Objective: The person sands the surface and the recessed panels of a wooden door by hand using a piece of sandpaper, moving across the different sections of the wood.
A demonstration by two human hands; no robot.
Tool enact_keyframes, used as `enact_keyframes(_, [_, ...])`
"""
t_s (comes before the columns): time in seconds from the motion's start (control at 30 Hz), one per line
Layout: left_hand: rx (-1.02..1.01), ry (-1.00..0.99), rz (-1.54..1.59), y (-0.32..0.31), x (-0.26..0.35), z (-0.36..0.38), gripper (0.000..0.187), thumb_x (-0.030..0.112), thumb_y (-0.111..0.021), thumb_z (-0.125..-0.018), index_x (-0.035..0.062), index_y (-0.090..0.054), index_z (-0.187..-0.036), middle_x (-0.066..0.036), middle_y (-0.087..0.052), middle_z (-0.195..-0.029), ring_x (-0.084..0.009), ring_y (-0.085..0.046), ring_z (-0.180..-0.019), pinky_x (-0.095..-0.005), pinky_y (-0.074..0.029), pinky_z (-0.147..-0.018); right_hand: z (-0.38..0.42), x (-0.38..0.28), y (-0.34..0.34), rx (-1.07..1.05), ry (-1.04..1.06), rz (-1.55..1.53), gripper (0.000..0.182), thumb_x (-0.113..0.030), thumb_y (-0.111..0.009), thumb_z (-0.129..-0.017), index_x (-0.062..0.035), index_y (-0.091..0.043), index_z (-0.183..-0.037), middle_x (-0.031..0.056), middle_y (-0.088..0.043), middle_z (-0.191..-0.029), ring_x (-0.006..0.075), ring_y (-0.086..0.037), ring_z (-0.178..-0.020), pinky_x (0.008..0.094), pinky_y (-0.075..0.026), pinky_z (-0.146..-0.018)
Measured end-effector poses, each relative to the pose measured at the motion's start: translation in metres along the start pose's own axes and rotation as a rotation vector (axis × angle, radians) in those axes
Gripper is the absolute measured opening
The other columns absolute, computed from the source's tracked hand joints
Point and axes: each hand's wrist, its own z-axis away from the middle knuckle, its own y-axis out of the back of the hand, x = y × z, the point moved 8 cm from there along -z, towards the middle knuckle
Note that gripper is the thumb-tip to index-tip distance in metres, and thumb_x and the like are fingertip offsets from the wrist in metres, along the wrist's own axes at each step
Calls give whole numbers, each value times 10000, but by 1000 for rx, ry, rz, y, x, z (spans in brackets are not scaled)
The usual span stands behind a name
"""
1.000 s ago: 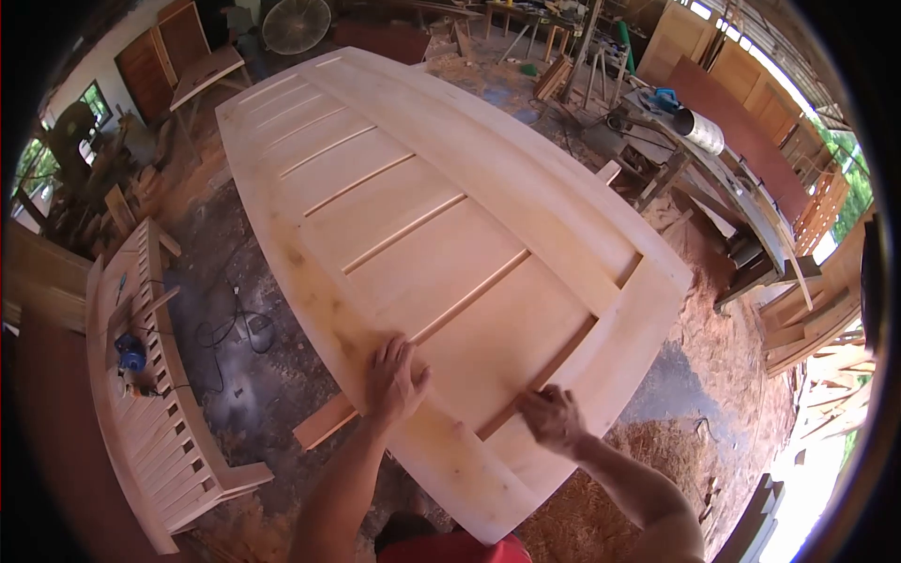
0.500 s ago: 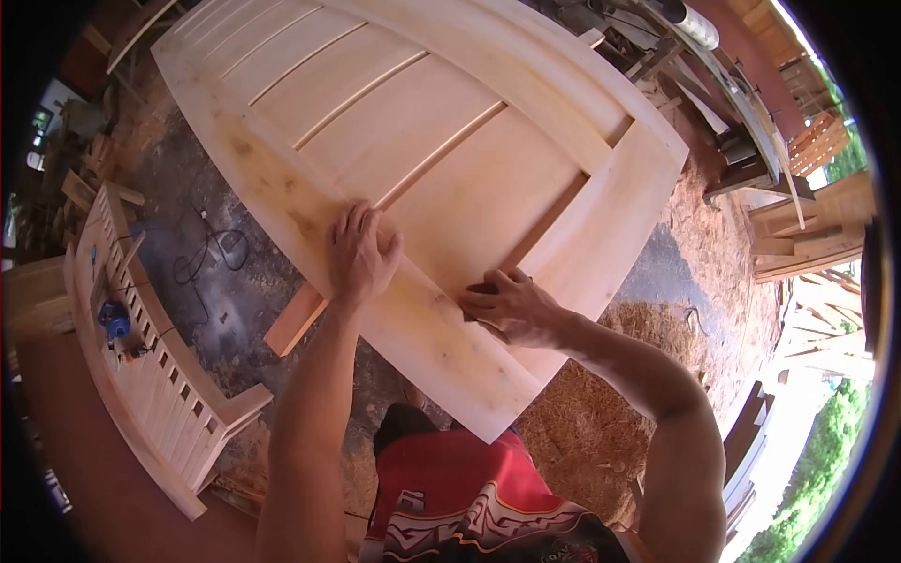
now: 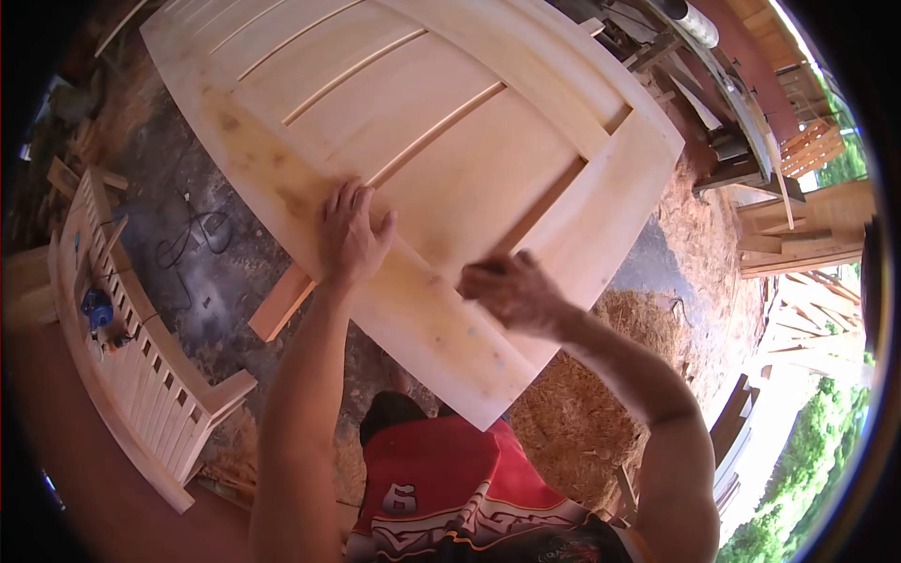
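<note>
A large pale wooden panel door [image 3: 450, 178] with long grooves between its boards lies in front of me. My left hand [image 3: 354, 239] rests on the door's near-left border, fingers stretched out and lying flat. To its right, my right hand [image 3: 511, 293] is closed, its fingers curled at the inner corner of the frame and smeared by motion. Something small and dark shows under those fingers, but its kind is hidden. Brownish stains mark the border around my left hand.
A reddish wooden support [image 3: 282, 302] sticks out under the door's left side. On the left stands a slatted wooden piece [image 3: 169, 375] with a blue power tool [image 3: 97, 308] on it. A cable [image 3: 195, 239] lies on the floor. Wood shavings [image 3: 582, 403] cover the floor at right.
My right hand has shifted slightly upward and its fingers have blurred. My left hand stays on the same part of the border. The whole view has moved a little.
</note>
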Motion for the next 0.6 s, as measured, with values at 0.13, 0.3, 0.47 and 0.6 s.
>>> enact_keyframes(0.13, [32,-14,-17,1,2,2,438,301,-731,-904,50,-621,-1246,-148,-601,-1378,-342,-511,-1346,-501,-394,-1104,9,13,7,-2,-162,182,254,-254,-620,-995,-207,-701,-1231,-61,-607,-1336,256,-516,-1209,440,-496,-916])
enact_keyframes(0.3, [38,-18,-43,4,4,0,438,306,-732,-903,52,-623,-1242,-135,-613,-1365,-329,-525,-1331,-496,-394,-1099,8,-30,19,15,110,307,180,-279,-650,-961,-182,-748,-1077,-60,-624,-1304,223,-518,-1218,403,-502,-895])
enact_keyframes(0.47, [70,-41,-42,6,4,2,425,308,-729,-904,52,-628,-1228,-133,-615,-1363,-333,-531,-1323,-496,-402,-1096,-13,-12,37,-15,223,164,182,-335,-689,-945,-187,-760,-1024,-80,-651,-1243,210,-557,-1188,412,-508,-957])
enact_keyframes(0.6, [36,-19,-37,3,2,-1,426,307,-728,-907,51,-626,-1232,-139,-606,-1381,-332,-525,-1334,-500,-402,-1099,0,-21,21,-69,222,215,179,-347,-694,-939,-194,-764,-1001,-98,-647,-1225,210,-533,-1183,398,-500,-942])
